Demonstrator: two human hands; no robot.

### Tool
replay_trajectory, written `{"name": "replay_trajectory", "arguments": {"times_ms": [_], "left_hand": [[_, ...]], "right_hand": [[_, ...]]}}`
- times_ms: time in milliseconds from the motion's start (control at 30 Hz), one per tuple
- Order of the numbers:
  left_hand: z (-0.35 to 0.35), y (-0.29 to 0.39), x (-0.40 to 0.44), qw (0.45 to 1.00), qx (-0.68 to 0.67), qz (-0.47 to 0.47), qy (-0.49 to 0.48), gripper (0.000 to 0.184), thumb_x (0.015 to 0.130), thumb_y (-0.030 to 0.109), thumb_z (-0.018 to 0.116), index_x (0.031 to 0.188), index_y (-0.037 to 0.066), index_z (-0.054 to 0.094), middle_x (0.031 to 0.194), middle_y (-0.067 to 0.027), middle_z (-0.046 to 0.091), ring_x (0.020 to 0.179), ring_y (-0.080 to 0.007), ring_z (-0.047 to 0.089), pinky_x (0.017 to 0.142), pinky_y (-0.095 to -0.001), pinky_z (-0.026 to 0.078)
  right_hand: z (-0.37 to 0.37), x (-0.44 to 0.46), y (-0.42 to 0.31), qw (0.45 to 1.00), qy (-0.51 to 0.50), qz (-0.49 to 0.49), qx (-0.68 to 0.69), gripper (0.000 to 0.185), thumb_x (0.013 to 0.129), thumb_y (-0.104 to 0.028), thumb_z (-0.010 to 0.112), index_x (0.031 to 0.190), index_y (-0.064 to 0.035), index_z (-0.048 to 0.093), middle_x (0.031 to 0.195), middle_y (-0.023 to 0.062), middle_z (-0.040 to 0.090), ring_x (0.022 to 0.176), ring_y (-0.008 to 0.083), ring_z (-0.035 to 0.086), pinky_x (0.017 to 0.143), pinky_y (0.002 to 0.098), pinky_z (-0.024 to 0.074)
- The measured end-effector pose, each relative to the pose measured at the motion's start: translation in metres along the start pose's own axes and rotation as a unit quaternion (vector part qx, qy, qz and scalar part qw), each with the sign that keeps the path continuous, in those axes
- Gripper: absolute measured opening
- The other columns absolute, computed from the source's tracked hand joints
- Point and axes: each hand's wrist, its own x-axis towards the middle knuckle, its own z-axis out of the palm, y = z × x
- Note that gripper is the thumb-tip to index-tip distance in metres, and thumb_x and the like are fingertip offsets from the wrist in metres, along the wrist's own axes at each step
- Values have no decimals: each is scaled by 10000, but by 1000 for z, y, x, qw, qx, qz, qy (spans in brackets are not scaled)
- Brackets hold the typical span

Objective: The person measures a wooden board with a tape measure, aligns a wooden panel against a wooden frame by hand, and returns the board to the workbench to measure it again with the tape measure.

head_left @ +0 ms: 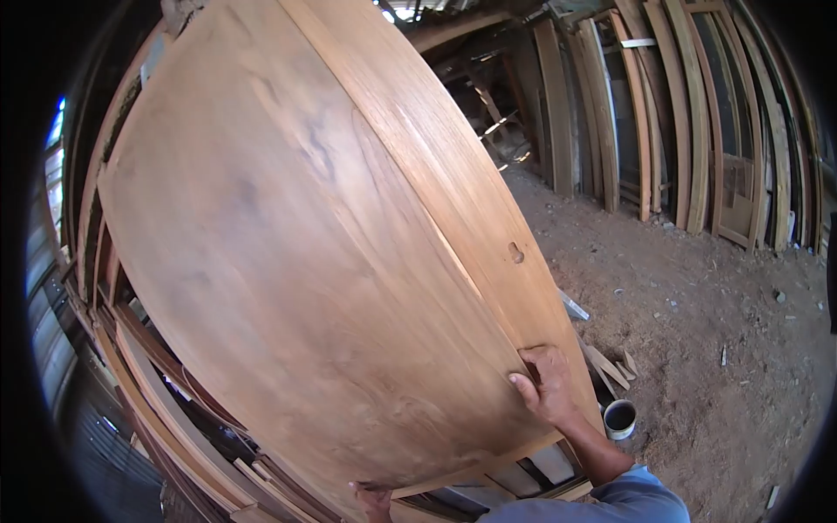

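Note:
A wide, smooth wooden panel (pixel 288 235) with dark smudges fills the middle of the view. Along its right side runs a paler wooden stile (pixel 453 166) with a keyhole-shaped cutout (pixel 516 253). My right hand (pixel 551 388) is closed at the panel's right edge, thumb on the panel side and fingers curled by the stile. Low in the view, my left hand (pixel 375 503) grips the panel's bottom edge. Only part of this hand shows; its other fingers are hidden underneath.
Several wooden frames and boards (pixel 684 113) lean upright at the back right. Curved-looking timber strips (pixel 166 427) lie along the left. A small bucket (pixel 620 419) with dark contents and wood offcuts (pixel 608 366) sit on the dirt floor (pixel 697 322) to my right.

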Motion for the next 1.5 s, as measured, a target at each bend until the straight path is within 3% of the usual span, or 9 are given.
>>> {"name": "replay_trajectory", "arguments": {"times_ms": [233, 367, 433, 767, 833, 1167, 1333, 1467, 1500], "left_hand": [[-16, -7, 19, 994, -4, -26, 105, 850, 821, 672, 489, 1427, 163, 179, 1434, -195, 200, 1302, -410, 281, 995, -631, 328], [17, 0, -21, 997, -3, 9, 73, 795, 831, 649, 498, 1388, 151, 226, 1403, -214, 238, 1281, -428, 306, 961, -634, 377], [17, 2, -21, 996, 0, 27, 89, 509, 883, 569, 490, 1130, 142, 362, 1108, -209, 488, 961, -444, 561, 768, -610, 522], [-1, 2, -7, 996, -23, -18, 87, 603, 863, 586, 510, 1244, 162, 313, 1173, -235, 471, 1019, -456, 536, 814, -640, 487], [-6, -5, -2, 996, -19, -7, 92, 802, 824, 624, 539, 1408, 193, 199, 1406, -241, 236, 1274, -458, 295, 990, -651, 319], [11, 4, -24, 998, -23, 4, 59, 763, 838, 604, 536, 1371, 145, 239, 1374, -243, 292, 1216, -447, 386, 919, -627, 425], [1, -4, -17, 999, -24, 25, 24, 539, 894, 467, 552, 1267, 180, 290, 1299, -231, 393, 1065, -455, 509, 821, -632, 481], [-5, -16, -23, 995, -18, 9, 94, 428, 898, 246, 616, 1235, 195, 357, 1091, -117, 548, 923, -320, 599, 803, -598, 503], [-10, -23, -32, 997, -63, 39, 39, 372, 896, 221, 619, 1189, 187, 394, 1012, -84, 560, 860, -275, 612, 789, -571, 521]], "right_hand": [[12, -6, 16, 1000, 14, -9, -14, 294, 756, -203, 707, 972, -62, 566, 875, 90, 562, 818, 262, 508, 734, 387, 345], [14, -8, 17, 999, 10, -27, -23, 292, 768, -218, 696, 976, -60, 563, 882, 91, 558, 819, 266, 503, 739, 385, 341], [13, -5, 12, 999, 9, -19, -49, 306, 774, -230, 689, 989, -54, 561, 890, 98, 552, 823, 264, 502, 739, 385, 341], [25, 30, -20, 995, 13, -34, -93, 570, 756, -239, 706, 1239, -8, 512, 966, 121, 515, 866, 259, 467, 767, 398, 317], [28, 36, -18, 995, 11, -45, -93, 598, 753, -252, 712, 1257, -8, 500, 964, 113, 503, 871, 252, 453, 770, 390, 304], [37, 33, -13, 993, 35, -61, -95, 586, 754, -227, 705, 1256, -5, 500, 950, 119, 493, 861, 261, 435, 760, 394, 300], [38, 36, -16, 990, 50, -68, -116, 445, 837, -178, 600, 1202, 49, 483, 924, 154, 485, 831, 274, 446, 726, 392, 344], [49, 32, -21, 969, 117, -72, -206, 326, 898, -146, 488, 1141, 71, 469, 894, 157, 480, 762, 254, 461, 658, 363, 390], [47, 29, -14, 971, 120, -30, -206, 316, 910, -152, 467, 1130, 74, 474, 947, 180, 498, 830, 269, 483, 727, 371, 406]]}}
